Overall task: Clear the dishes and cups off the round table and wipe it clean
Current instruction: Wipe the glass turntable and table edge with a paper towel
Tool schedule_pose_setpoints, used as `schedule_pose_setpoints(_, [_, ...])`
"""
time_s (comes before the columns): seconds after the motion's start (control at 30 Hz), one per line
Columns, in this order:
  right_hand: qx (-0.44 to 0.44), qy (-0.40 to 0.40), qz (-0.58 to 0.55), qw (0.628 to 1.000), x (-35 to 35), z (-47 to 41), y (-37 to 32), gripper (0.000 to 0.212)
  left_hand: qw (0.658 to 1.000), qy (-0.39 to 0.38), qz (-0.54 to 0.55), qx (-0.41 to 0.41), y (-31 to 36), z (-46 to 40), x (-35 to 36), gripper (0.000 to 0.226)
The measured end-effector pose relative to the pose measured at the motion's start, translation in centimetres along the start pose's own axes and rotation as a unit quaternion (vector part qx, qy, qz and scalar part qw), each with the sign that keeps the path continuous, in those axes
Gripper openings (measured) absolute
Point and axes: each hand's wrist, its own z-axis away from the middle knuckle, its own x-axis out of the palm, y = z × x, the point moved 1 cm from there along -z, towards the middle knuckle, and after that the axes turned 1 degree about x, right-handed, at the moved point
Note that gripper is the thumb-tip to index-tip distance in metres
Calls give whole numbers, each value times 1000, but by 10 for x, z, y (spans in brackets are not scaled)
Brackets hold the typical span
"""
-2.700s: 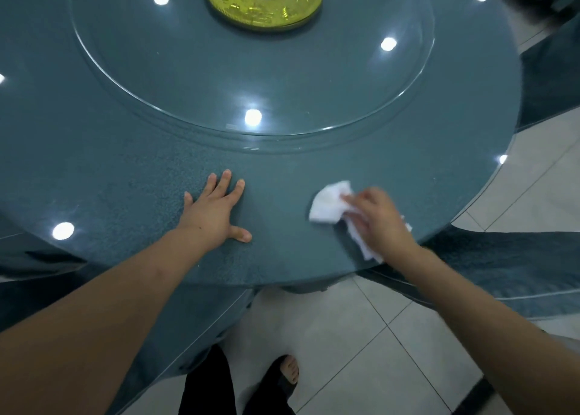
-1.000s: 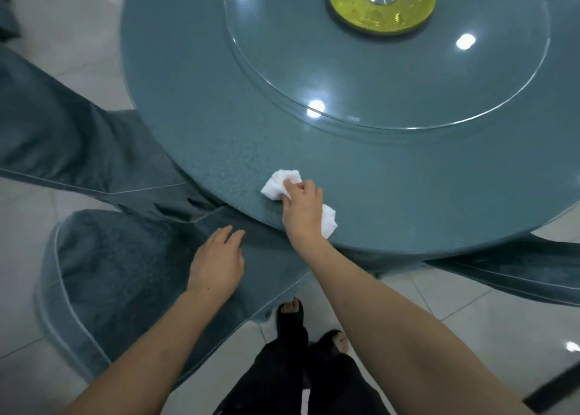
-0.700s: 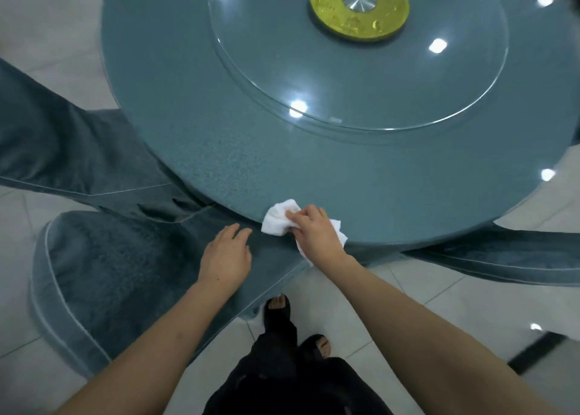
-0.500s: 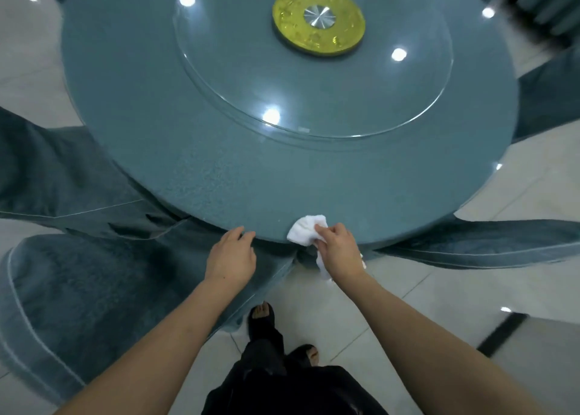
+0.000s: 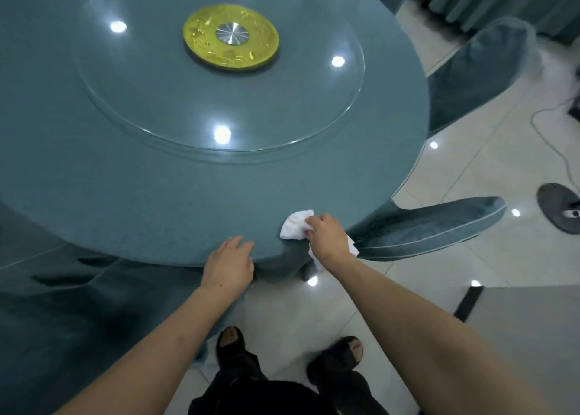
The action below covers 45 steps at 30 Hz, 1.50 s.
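The round teal table [image 5: 125, 201] fills the upper view, with a glass turntable [image 5: 219, 110] and a gold centre disc [image 5: 230, 36] on it. No dishes or cups show on it. My right hand [image 5: 328, 237] grips a crumpled white cloth [image 5: 293, 226] and holds it against the table's near edge. Part of the cloth hangs below my wrist. My left hand [image 5: 229, 262] rests on the near rim with its fingers laid over the edge, holding nothing.
Teal covered chairs stand at the right [image 5: 430, 226], far right [image 5: 483, 69] and left [image 5: 62, 304]. A dark round stand base [image 5: 557, 212] and a cable [image 5: 552, 138] lie on the white tiled floor. My sandalled feet [image 5: 232, 342] are just below the table edge.
My right hand has wiped the cloth along the near rim toward the right. My left hand has come from the chair beside the table onto the rim. The view has swung right.
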Motion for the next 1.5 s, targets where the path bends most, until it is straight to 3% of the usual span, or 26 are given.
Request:
schedule_pose_setpoints(0.2, [-55,-27,11,998,-16,-46,44,31,1000,18,2,-25,56,-27,16,41])
schedule_pose_setpoints(0.53, [-179,-79,10,981,-48,-126,133,31,988,80,37,-129,195,-84,49,46])
schedule_pose_setpoints(0.77, [-159,-66,-1,985,-81,-186,211,31,977,111,57,-172,262,-107,63,43])
schedule_pose_setpoints(0.9, [-160,-40,-32,986,-91,-211,237,25,976,112,74,-171,281,-134,66,42])
schedule_pose_setpoints(1.27, [-80,-18,-64,995,-137,-281,321,35,981,89,81,-151,329,-226,55,45])
schedule_pose_setpoints(1.5, [-93,14,-70,993,-167,-344,361,32,980,87,83,-159,367,-285,55,48])
